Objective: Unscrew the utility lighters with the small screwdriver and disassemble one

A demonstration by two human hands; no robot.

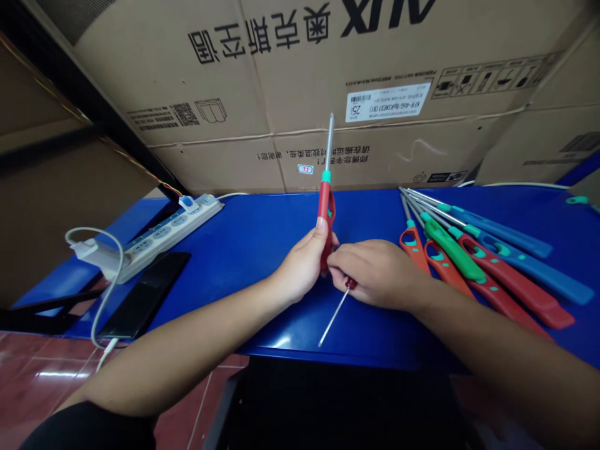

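Holding a red lighter [324, 203] above the blue surface [225, 250] in the left grip [302, 262], closed around its lower part. Clasping a screwdriver [350, 284] in the right grip [379, 272], curled tight just beside the lighter's base. Working left of other lighters [455, 249], fanned on the surface.

Red along the body of the held lighter [324, 203], teal at its collar, silver on its rod. Dark red on the handle of the screwdriver [350, 283], silver on its shaft. Orange, green, red and blue across the fanned lighters [520, 281], with teal accents. Blue over the desk [234, 250]. Brown on the cardboard [290, 81], under black print, and white on its label [388, 102]. White for the power strip [169, 234], black for the phone [146, 294], dull red for the floor [180, 400], crossed by pale lines.
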